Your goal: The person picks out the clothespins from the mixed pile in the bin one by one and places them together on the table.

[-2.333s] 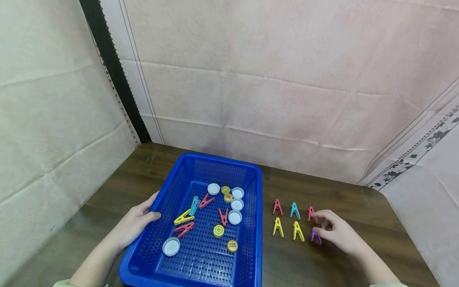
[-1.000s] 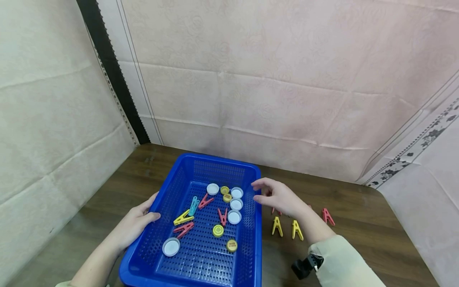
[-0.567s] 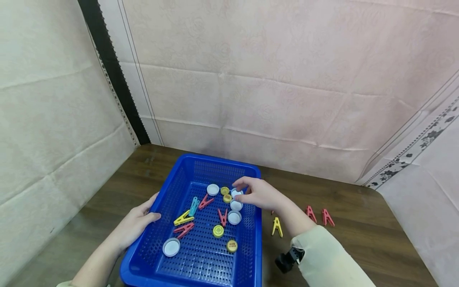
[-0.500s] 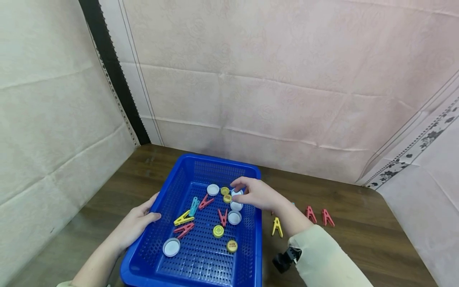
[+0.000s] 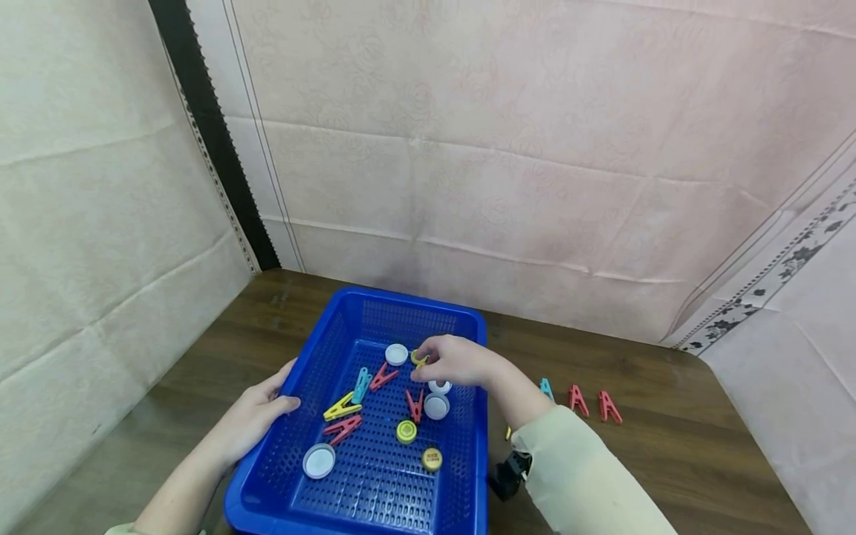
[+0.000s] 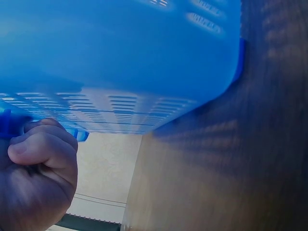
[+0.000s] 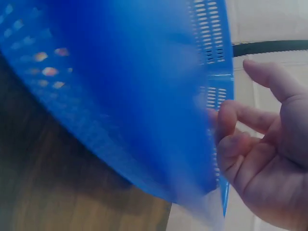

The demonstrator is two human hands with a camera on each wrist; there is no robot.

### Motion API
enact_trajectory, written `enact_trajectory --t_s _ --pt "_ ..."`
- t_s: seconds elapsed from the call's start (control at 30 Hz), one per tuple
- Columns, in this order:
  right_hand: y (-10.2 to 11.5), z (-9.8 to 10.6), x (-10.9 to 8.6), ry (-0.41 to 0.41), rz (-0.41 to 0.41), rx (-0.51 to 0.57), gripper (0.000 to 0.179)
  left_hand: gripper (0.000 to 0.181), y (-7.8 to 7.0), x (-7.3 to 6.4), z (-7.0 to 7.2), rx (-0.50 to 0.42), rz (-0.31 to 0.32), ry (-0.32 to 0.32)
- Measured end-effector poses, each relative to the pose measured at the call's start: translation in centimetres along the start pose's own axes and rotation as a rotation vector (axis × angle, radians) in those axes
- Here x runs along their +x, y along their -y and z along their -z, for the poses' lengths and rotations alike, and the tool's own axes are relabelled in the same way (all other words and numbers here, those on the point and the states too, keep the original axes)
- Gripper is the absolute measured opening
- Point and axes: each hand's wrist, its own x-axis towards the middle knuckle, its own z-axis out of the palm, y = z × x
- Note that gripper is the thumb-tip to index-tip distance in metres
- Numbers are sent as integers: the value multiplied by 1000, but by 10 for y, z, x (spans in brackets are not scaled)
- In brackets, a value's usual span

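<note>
In the head view, my left hand [image 5: 250,416] grips the left rim of a blue perforated basket [image 5: 481,475], its fingers curled round the rim. My right hand [image 5: 461,362] reaches over the right side into the basket. Its thumb and index finger are spread around a yellow bottle cap [image 5: 419,358], fingertips right at it. Near this hand are white caps, one white cap [image 5: 437,406] just below and one white cap [image 5: 397,354] to the left. The right wrist view shows the right hand [image 7: 269,149] with its thumb extended, beside the blue wall.
Lower in the basket lie a large white cap [image 5: 319,461], a yellow cap [image 5: 406,432] and a gold cap [image 5: 432,459], with several clothespins such as a yellow clothespin [image 5: 342,405]. Red clothespins [image 5: 578,400] and a blue clothespin [image 5: 547,388] stand on the wooden table [image 5: 669,446]; my right sleeve covers others.
My right hand has left the clothespins on the right and moved left over the rim into the basket, down to the yellow caps. The left hand has kept its grip.
</note>
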Motion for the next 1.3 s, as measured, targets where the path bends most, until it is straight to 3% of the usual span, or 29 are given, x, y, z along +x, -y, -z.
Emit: enact_trajectory --t_s 0.4,0.63,1.0,1.3 --pt "8 -12 11 -61 -66 22 49 63 0 -1 0 -17 -10 17" --pt "4 -33 19 -17 -82 30 53 64 2 -5 2 -12 29 12" --pt "5 -55 29 -2 -147 -177 51 65 1 -6 2 -59 1 65" --pt "3 -62 32 65 -161 -311 44 64 -2 -5 1 -46 31 33"
